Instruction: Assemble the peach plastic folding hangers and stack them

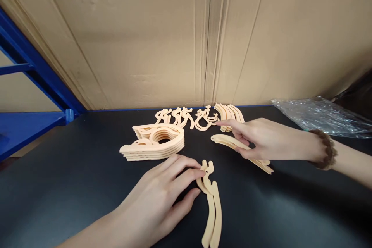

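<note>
A folded pale-peach plastic hanger (214,205) lies on the black table in front of me, its arms pointing toward me. My left hand (171,190) has its fingertips on the upper end of it, the thumb at its left side. Farther right, my right hand (255,137) reaches left with the index finger stretched out to the loose hanger hooks (202,122). Under that hand are hanger arms (226,140), partly hidden by the palm and thumb; I cannot tell whether they are held.
To the left stands a neat stack of folded hangers (154,147). More hook pieces (176,116) and a row of hanger arms (229,113) lie along the back. Clear plastic wrap (316,116) is at the back right, before a cardboard wall (151,38). A blue metal frame (43,69) rises at left.
</note>
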A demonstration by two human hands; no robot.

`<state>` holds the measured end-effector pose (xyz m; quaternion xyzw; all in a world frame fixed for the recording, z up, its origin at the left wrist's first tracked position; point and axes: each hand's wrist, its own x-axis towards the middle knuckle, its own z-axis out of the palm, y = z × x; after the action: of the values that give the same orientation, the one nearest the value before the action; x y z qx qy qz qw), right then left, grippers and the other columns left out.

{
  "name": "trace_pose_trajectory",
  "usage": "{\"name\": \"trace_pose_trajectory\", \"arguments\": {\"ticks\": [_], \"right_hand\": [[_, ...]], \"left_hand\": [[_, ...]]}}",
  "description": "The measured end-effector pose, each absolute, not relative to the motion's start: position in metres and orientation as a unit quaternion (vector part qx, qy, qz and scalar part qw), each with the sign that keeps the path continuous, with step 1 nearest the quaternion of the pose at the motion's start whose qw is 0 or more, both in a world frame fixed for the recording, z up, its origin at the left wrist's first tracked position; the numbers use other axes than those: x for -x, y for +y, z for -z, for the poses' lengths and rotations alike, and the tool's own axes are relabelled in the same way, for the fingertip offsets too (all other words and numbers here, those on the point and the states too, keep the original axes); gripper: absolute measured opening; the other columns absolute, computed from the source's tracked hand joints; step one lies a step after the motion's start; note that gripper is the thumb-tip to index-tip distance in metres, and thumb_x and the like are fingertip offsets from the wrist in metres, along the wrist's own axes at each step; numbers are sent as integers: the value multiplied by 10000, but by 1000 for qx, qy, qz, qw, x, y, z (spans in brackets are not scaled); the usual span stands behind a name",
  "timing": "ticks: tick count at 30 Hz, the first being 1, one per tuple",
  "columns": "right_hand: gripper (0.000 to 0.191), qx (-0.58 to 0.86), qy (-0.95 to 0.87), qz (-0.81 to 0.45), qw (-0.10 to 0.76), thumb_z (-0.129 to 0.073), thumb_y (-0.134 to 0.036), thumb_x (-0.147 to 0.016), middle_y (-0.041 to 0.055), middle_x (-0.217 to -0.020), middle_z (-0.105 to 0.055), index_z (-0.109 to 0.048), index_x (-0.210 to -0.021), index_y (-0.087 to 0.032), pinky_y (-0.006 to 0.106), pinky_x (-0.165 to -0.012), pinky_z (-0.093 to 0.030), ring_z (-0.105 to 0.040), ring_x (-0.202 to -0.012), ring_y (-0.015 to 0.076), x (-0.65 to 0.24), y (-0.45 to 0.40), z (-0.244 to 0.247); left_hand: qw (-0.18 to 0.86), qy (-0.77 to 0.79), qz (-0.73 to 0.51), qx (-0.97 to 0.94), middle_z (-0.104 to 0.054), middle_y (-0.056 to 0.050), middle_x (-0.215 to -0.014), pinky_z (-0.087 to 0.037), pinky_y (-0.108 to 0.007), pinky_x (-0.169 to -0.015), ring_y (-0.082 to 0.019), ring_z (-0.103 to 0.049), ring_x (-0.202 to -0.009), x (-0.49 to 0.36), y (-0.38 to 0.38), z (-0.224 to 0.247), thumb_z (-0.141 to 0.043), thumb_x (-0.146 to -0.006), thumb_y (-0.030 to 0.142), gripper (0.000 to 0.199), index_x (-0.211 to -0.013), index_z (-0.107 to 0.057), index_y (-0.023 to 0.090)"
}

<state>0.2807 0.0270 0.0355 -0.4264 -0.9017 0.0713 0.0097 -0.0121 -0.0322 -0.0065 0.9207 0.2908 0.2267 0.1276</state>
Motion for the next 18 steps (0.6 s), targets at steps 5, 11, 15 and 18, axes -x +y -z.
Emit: {"name": "trace_pose_trajectory", "arguments": {"ticks": [5, 11, 15, 18], "right_hand": [[720, 436, -893, -113, 0, -540, -194, -814, -69, -697, -593, -313, -1495, -257, 244, -569, -397, -573, -570, 150, -283, 23, -28], [584, 427, -898, -104, 4, -491, -224, -894, -63, -692, -598, -363, -1462, -280, 264, -603, -418, -585, -584, 159, -286, 19, -23], [528, 421, -903, -89, 20, -512, -278, -925, -35, -769, -639, -400, -1441, -271, 273, -626, -442, -626, -668, 175, -288, 18, -21], [509, 422, -903, -69, 37, -543, -386, -942, 10, -956, -683, -431, -1423, -264, 301, -682, -479, -660, -786, 196, -290, 18, -19]], "left_hand": [[100, 260, -186, -942, -558, -44, -1375, -434, -316, -1076, -206, -479, -1290, 12, -35, 6, -503, -991, 226, 386, -1376, -485, 230], [96, 257, -167, -947, -543, -54, -1400, -445, -347, -1082, -220, -447, -1327, 13, -36, 7, -491, -1000, 243, 396, -1395, -469, 225], [98, 264, -161, -946, -548, -50, -1397, -448, -347, -1085, -217, -450, -1324, 12, -35, 6, -483, -1001, 233, 381, -1382, -482, 220], [96, 276, -161, -943, -540, -52, -1410, -451, -346, -1087, -218, -459, -1322, 12, -35, 6, -489, -1000, 244, 399, -1398, -472, 220]]}}
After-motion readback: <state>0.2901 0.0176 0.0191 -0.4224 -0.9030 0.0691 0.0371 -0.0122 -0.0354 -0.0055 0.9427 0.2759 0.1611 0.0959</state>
